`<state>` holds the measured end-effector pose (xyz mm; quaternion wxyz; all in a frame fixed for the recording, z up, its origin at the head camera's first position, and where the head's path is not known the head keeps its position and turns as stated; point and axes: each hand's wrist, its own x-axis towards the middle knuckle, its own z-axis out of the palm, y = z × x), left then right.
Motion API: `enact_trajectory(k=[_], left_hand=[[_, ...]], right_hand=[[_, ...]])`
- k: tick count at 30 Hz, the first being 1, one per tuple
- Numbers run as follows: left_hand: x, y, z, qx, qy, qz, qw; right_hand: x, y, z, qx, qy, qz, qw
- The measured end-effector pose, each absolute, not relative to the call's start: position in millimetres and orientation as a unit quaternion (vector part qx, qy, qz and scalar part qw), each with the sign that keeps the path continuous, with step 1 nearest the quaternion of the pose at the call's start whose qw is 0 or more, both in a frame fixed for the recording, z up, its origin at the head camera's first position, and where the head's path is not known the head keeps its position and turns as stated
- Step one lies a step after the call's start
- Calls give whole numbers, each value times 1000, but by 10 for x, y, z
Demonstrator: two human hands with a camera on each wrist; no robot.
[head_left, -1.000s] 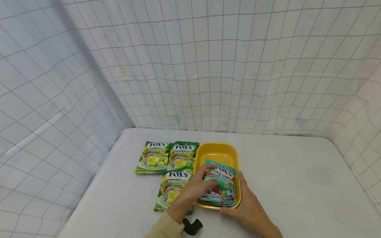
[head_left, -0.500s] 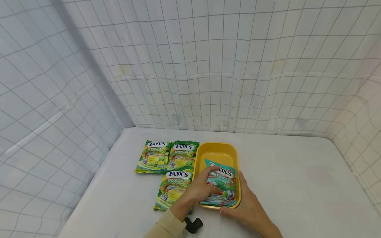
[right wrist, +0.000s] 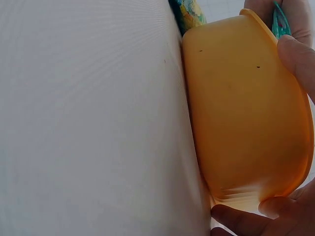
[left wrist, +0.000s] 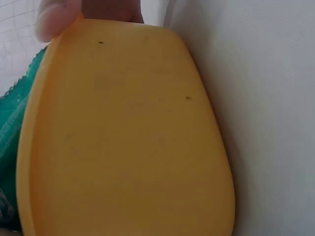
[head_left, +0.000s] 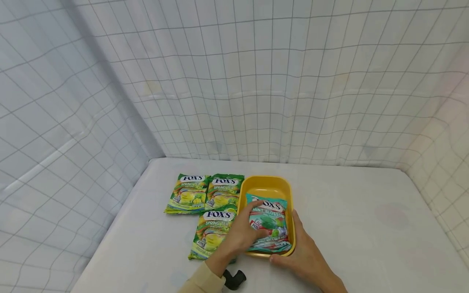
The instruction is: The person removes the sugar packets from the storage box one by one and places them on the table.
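A teal FOX'S Mint Blossom candy bag [head_left: 275, 219] lies in the yellow tray [head_left: 264, 188], in its nearer part. My left hand [head_left: 242, 232] reaches over the tray's left rim and holds the bag by its left side, thumb on the front. Some of those fingers are hidden in the tray. My right hand [head_left: 307, 255] grips the tray's near right corner, thumb at the near side and fingers along the right wall. In the left wrist view the tray wall [left wrist: 128, 128] fills the middle, with the teal bag [left wrist: 14, 118] beyond it. The right wrist view shows the tray [right wrist: 246, 108] standing on the white surface.
Three green FOX'S Spring Tea bags lie left of the tray: one far left [head_left: 188, 195], one beside the tray [head_left: 224, 191], one nearer [head_left: 211, 234], partly under the left arm. A black curved piece [head_left: 236, 280] is by the left sleeve. Grid-patterned cloth walls [head_left: 256, 81] surround the white table [head_left: 348, 211].
The teal bag has turned and shifted slightly left, now lying straighter in the tray. My left hand has moved slightly with it. The right hand keeps its place at the tray.
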<state>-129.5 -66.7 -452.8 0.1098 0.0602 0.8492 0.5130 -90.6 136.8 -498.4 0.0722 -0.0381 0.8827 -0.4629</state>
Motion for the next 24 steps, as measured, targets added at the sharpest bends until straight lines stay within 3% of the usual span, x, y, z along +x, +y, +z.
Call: enact_trajectory(k=[24], left_hand=[[-1170,-1112,-4295,69,725,675,114]], right_hand=[[-906,1356,-4962,-13,880,-465,95]])
